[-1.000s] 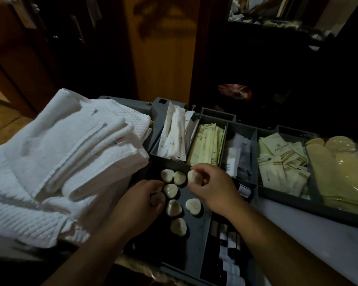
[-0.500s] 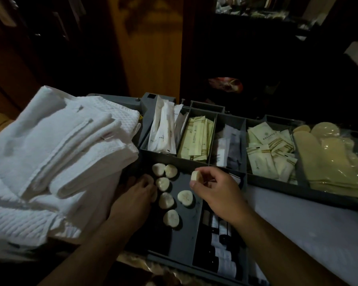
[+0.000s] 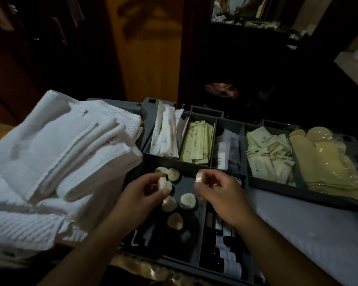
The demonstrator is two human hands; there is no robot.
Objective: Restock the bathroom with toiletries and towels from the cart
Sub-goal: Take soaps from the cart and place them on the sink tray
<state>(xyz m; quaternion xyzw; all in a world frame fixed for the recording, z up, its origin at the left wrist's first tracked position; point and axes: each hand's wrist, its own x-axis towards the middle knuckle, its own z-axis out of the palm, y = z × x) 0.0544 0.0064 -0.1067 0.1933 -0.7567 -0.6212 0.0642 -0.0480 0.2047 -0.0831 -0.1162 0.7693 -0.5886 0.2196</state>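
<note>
Head view: left grip (image 3: 141,195) pinches one round soap (image 3: 162,183), held on edge just above the left side of the soap compartment (image 3: 193,221). Right grip (image 3: 221,195) pinches a second soap (image 3: 200,178), also on edge, over the compartment's far right corner. Loose soaps (image 3: 188,200) lie flat in the compartment, between and below both grips. Towel stack (image 3: 60,151) sits just left of the compartment, nearer the left grip. Towels are probably next, but both grips are full. Bathroom not in view.
</note>
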